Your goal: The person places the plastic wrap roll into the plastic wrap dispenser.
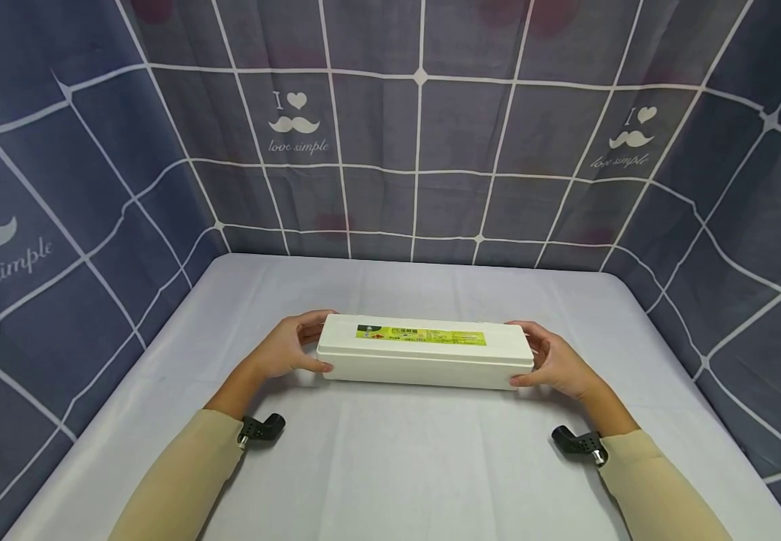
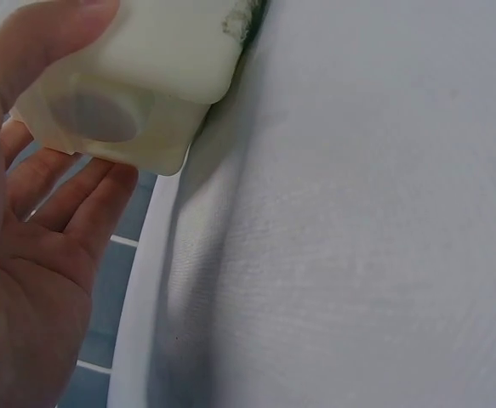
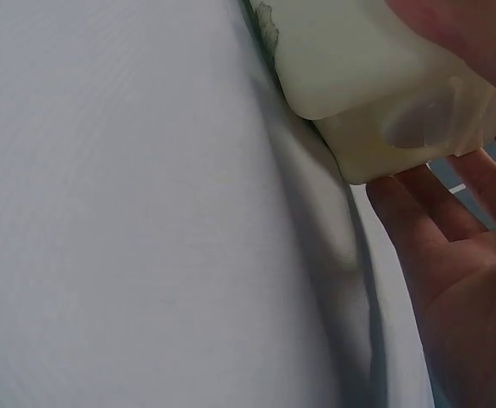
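Observation:
A long cream-white plastic wrap box lies crosswise near the middle of the white table, with a yellow-green printed label on its top. At its left end my left hand grips it, thumb on the front face and fingers around the back. My right hand holds the right end the same way. In the left wrist view, a round recess shows in the end of the box, between the thumb and the fingers of my left hand. The right wrist view shows the matching end of the box beside my right hand.
A white cloth covers the table, with light creases in it. Dark blue-grey checked curtains with white lines and printed moustaches hang behind the table and on both sides. A black wrist mount sits at each sleeve cuff.

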A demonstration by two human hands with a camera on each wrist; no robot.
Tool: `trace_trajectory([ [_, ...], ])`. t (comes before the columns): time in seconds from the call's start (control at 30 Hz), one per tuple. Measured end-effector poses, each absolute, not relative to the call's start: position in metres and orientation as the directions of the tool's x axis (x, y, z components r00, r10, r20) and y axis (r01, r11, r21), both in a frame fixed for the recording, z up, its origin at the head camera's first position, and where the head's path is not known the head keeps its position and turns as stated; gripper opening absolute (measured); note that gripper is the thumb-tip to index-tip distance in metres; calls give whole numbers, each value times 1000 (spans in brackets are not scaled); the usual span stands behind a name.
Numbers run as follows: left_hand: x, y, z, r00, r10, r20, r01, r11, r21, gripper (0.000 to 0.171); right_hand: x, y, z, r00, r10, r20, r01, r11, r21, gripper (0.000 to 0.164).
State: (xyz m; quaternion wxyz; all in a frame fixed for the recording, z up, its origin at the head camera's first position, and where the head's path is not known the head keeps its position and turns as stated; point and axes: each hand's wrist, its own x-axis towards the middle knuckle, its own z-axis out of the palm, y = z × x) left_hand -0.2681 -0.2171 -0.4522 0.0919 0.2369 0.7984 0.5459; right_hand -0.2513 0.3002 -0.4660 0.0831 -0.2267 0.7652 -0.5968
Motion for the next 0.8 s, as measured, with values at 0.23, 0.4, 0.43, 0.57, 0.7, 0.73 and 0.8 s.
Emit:
trace_trajectory([
  [0.23,-268,-216,-449,-865,489,115,282,284,917,89,-251,301,-467,-888,-437,147,-249,187,-950,104],
  [0.4,-268,-214,-448,-854,504,127,310,296,903,87,-251,302,-467,-892,-428,143,-246,197,-949,103],
  [0.43,-268,-214,-448,-851,509,127,313,298,902,87,-251,302,-467,-893,-428,140,-244,200,-949,103],
  [0.57,-269,-213,-447,-843,526,113,314,310,898,87,-252,303,-465,-887,-442,133,-243,204,-948,103],
  [0.7,-270,-214,-447,-837,540,88,295,310,904,87,-254,304,-464,-865,-485,129,-251,197,-948,105],
  [0.73,-270,-214,-447,-834,545,83,289,304,908,87,-254,304,-464,-859,-496,129,-255,195,-947,106],
  [0.8,-270,-214,-447,-828,556,75,279,293,914,88,-254,304,-463,-850,-511,130,-258,188,-948,107],
])
